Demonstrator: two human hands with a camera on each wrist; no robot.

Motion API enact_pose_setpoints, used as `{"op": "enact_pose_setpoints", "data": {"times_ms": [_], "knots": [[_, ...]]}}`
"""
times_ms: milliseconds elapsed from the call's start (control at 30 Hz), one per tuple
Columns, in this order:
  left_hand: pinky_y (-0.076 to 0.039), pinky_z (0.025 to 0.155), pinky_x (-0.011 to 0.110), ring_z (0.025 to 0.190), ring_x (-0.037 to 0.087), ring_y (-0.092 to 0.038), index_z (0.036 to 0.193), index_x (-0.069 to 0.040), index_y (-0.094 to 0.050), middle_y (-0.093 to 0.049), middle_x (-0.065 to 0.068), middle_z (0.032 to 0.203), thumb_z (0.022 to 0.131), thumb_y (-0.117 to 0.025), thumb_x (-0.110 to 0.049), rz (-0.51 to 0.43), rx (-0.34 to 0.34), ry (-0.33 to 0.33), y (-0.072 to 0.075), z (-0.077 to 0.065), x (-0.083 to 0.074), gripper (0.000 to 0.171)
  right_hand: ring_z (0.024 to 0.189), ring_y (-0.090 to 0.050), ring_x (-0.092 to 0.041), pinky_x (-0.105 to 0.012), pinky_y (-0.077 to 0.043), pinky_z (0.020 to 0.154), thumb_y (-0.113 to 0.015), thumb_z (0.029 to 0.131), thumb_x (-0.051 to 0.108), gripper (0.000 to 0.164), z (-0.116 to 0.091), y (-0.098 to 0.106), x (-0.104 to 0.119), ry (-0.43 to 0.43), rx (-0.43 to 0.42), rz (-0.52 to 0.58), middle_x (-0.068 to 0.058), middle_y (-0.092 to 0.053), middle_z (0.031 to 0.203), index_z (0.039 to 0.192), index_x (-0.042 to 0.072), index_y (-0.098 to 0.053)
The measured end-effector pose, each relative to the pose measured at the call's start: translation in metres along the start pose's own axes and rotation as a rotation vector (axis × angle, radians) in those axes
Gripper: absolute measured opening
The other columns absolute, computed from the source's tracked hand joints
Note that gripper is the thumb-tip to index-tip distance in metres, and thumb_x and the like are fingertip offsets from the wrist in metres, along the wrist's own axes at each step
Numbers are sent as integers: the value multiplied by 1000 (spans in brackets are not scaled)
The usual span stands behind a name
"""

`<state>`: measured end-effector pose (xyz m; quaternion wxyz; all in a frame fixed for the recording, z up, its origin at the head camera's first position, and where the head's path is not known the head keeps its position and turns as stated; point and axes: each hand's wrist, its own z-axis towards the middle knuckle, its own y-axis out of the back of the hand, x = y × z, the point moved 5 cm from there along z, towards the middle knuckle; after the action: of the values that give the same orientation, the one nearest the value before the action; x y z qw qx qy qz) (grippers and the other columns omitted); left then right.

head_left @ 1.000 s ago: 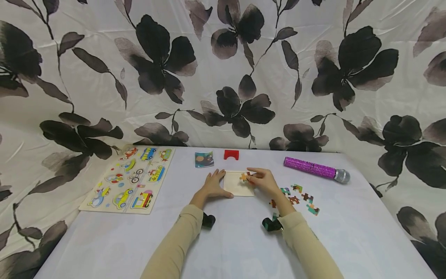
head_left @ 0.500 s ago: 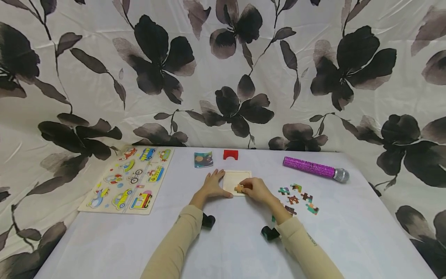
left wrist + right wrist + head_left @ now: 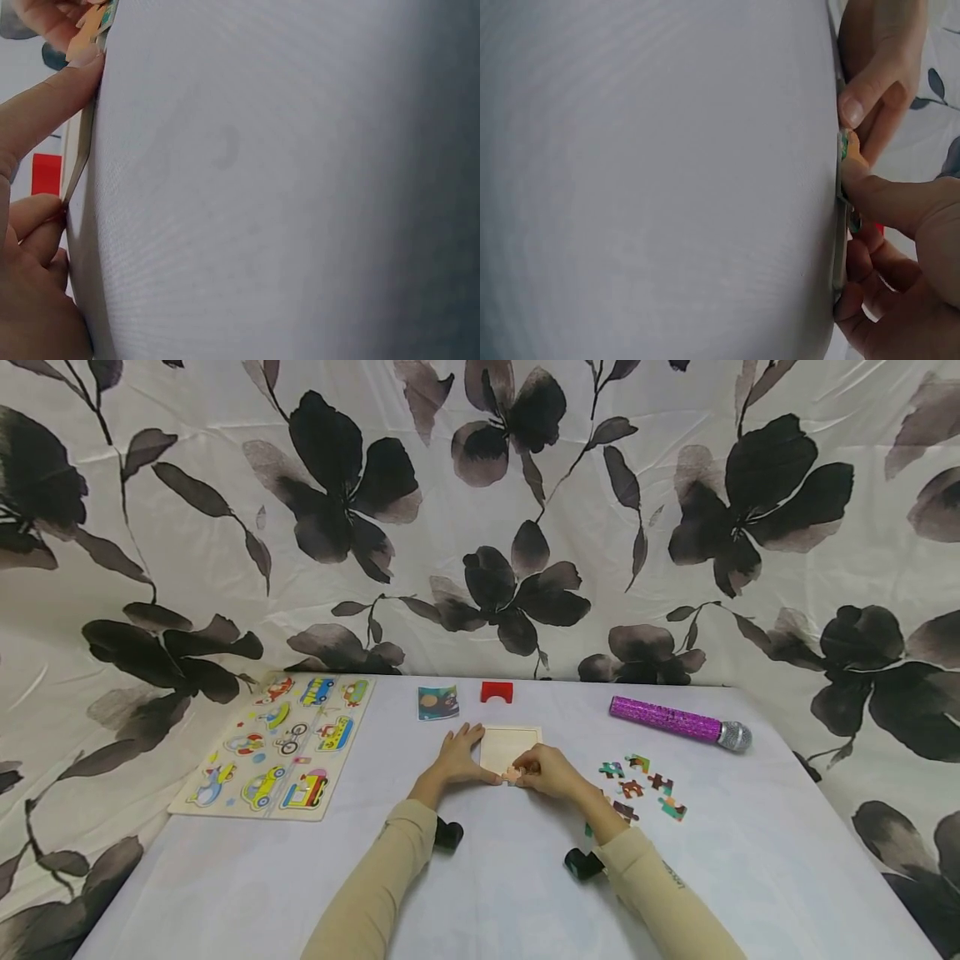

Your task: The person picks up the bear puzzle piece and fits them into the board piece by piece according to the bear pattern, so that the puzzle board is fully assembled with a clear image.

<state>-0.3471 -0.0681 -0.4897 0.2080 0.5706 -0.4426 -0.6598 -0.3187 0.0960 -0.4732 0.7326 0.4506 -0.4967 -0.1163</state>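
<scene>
We can pass between the picture board [image 3: 268, 747] and left hand [image 3: 452, 762]; right of the right hand [image 3: 553, 770], pieces [image 3: 632, 789] and the microphone [image 3: 671, 721] bar our way

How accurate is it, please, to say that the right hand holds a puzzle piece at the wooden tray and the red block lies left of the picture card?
The side is wrong: in the head view, the red block lies right of the picture card. The right hand does hold a puzzle piece at the wooden tray.
</scene>
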Motion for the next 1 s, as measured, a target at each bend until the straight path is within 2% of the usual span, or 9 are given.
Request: {"op": "enact_pose_setpoints", "data": {"times_ms": [167,367,500,700,867,1000], "knots": [[-8,114,50,141,36,-18,142,3,-36,-33,18,149,65,-82,-38,-12,1,8,2,-1,0,98,69,-46,-9,-19,-40,59,-71,81,3,25,4,3,-1,0,8,16,-5,-62,82,105,-5,-68],[-9,114,50,141,35,-19,141,4,-37,-34,17,148,64,-83,-37,-9,-2,2,2,-1,1,99,66,-49,-10,-22,-43,59,-67,82,-1,26,10,7,-7,-7,-53,34,-7,-63,83,107,-4,-66],[-9,114,50,141,35,-19,141,4,-37,-34,17,148,64,-84,-37,-17,1,3,0,0,1,99,71,-51,-12,-23,-44,63,-69,82,3,22,12,7,-10,-33,-74,32,-8,-64,86,103,-2,-67],[-8,114,50,142,33,-18,142,2,-36,-33,16,149,65,-82,-38,-7,10,15,0,0,0,98,77,-51,-15,-24,-44,67,-70,82,5,15,10,8,-9,-28,-53,-9,-6,-61,87,95,-1,-73],[-8,114,50,141,34,-18,142,2,-37,-33,17,149,65,-83,-38,-9,14,13,0,0,0,97,75,-51,-15,-23,-44,65,-69,82,4,20,8,7,-7,15,-44,-42,-8,-62,87,100,-3,-71],[-9,114,50,141,35,-18,141,3,-38,-34,17,149,65,-83,-38,-11,8,1,-2,0,2,97,78,-59,-19,-28,-50,69,-71,81,5,28,2,11,-10,4,-64,13,-11,-68,91,106,-5,-68]]}}
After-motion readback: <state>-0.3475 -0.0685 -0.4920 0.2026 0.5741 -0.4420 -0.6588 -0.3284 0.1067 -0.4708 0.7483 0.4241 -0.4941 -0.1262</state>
